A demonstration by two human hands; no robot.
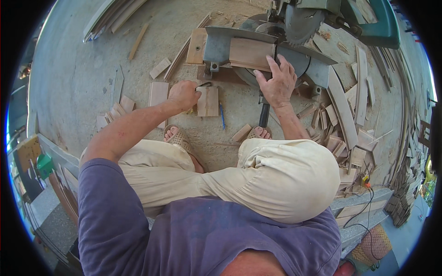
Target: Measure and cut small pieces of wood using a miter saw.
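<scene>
At the far saw (301,22), the spread right hand (279,85) seems to position a board (249,54), next needing steadiness; the curled left hand (183,95) hides whatever it grips.

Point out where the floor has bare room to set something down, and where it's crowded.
Wide bare concrete: below the stacked boards and left of the lone wood strip. A smaller patch lies between the sandals, below the square block. Crowded: the offcuts spread beside the right forearm.

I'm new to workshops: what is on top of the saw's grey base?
A wooden board, with the right hand at its right end. Whatever lies directly beneath the board is hidden.
</scene>
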